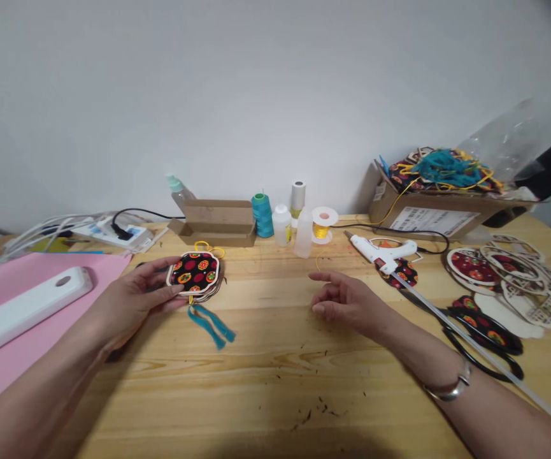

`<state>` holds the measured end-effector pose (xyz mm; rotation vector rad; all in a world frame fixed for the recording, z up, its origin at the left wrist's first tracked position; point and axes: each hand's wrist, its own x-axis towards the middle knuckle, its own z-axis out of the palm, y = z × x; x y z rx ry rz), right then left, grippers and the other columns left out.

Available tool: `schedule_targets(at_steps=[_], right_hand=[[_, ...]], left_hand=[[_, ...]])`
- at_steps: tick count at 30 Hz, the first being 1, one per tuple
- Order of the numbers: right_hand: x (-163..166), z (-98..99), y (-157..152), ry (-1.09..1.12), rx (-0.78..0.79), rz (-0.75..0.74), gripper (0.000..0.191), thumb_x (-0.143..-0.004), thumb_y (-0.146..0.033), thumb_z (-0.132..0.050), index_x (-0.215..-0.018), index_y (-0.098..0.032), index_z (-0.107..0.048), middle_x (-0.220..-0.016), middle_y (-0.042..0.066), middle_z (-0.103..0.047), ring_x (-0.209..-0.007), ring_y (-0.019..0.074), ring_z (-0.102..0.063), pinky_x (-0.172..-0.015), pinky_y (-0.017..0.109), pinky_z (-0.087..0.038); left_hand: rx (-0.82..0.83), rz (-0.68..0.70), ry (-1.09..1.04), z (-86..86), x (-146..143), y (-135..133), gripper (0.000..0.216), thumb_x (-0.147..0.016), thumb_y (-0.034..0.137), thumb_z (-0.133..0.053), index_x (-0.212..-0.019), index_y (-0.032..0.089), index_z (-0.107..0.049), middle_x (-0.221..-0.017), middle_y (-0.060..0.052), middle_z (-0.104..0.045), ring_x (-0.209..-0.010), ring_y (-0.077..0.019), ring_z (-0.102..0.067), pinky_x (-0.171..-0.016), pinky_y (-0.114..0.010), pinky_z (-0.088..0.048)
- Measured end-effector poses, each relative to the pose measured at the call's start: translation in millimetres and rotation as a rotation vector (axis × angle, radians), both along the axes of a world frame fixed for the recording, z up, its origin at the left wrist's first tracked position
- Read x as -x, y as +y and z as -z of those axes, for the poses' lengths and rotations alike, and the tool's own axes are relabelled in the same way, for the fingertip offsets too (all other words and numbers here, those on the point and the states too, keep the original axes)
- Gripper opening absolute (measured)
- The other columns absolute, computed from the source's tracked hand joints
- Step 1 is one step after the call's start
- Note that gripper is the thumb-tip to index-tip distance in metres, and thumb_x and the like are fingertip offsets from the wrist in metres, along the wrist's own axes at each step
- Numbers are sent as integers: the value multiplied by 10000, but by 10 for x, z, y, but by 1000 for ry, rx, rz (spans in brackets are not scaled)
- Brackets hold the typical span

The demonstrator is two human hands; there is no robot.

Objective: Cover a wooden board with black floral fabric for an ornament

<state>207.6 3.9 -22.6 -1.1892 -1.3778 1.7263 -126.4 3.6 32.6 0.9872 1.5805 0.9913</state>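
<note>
- A pale, wood-grained table (184, 408) is spreading out beneath the grip and to both sides of it.
- A smooth pink sheet (17, 274) is lying to the left of the grip, partly under the forearm.
- A brown cardboard box (381, 209) is standing far off to the right of the grip and beyond it.
- A white glue gun (378, 254) is resting well to the right of the grip.
- The bare right hand (344, 299) is hovering right of the grip, fingers loosely curled, thumb apart from the index finger, apparently holding nothing.
- The bare left hand (141, 290) is making the grip: thumb on top, fingers wrapping the far and under sides, closing on the ornament's left edge.
- The dark, flower-patterned ornament (193, 273) with a pale, notched rim is sitting in that grip, layers showing below. It is probably light and fairly stiff; its rim is likely offering the safest hold, though loose layers could be slipping.
- A soft teal tassel (212, 326) is trailing from the ornament's near side, probably tangling easily.
- A thin yellow cord loop (202, 245) is poking out beyond the grip, likely limp.
</note>
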Motion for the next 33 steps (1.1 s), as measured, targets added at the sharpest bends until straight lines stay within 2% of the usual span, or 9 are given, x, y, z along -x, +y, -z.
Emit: schedule_targets(at_steps=[5, 11, 18, 24, 26, 28, 31, 33], right_hand=[[-7, 21, 3, 10, -14, -11, 605, -656, -254, -697, -1184, -158, -417, -744, 5, -621, -621, 112, -562, -561, 262, -422], [0, 9, -2, 0, -15, -3, 621, -644, -262, -698, -1188, -146, -422, -743, 8, -622, -629, 119, -566, -568, 269, -425], [5, -7, -5, 4, -12, 6, 624, -633, -265, -705, -1185, -157, -435, -736, 3, -627, -620, 120, -574, -564, 267, -426], [5, -13, -5, 3, -9, -2, 621, -636, -253, -699, -1186, -152, -429, -731, 2, -622, -622, 120, -569, -565, 268, -424], [2, -14, -7, 3, -7, -5, 626, -641, -248, -694, -1193, -144, -418, -736, 4, -620, -622, 118, -564, -568, 269, -423], [-3, -14, -8, 2, -8, -10, 625, -645, -248, -690, -1196, -141, -414, -741, 7, -620, -624, 117, -561, -574, 272, -424], [-5, -16, -7, 4, -11, -8, 617, -646, -251, -689, -1191, -146, -420, -740, 6, -618, -624, 119, -562, -578, 277, -426], [-2, -19, -5, 7, -7, -7, 618, -644, -252, -690, -1190, -146, -420, -739, 4, -614, -619, 118, -560, -572, 275, -424]], left_hand=[[32, -28, -21, 25, -10, 31, 520, -578, 246, -789, -1056, 253, -585, -897, 38, -717, -741, -127, -665, -661, -209, -559], [72, -3, 4, -7, -24, 44, 557, -618, 242, -755, -1136, 230, -548, -943, -4, -711, -757, -146, -669, -675, -253, -553], [109, 25, 158, -42, -56, 61, 657, -627, 247, -723, -1235, 196, -479, -691, 17, -700, -528, -104, -617, -520, -203, -499], [98, 105, 316, -62, -100, 20, 561, -710, 311, -639, -1225, 154, -484, -547, 66, -607, -510, -102, -540, -486, -179, -407], [92, 130, 459, -82, -98, 9, 525, -734, 359, -605, -1210, 167, -498, -591, 57, -616, -523, -119, -542, -514, -207, -416], [53, 162, 718, -89, -91, 6, 494, -761, 426, -549, -1185, 173, -524, -740, 9, -662, -582, -159, -572, -581, -265, -447], [-135, 167, 1126, -38, -114, 15, 510, -793, 480, -468, -1147, 121, -548, -1081, -125, -621, -871, -288, -597, -780, -393, -452], [-284, 147, 1249, 34, -169, 24, 535, -799, 480, -462, -1166, 96, -522, -1201, -180, -543, -1065, -355, -518, -904, -443, -393]])
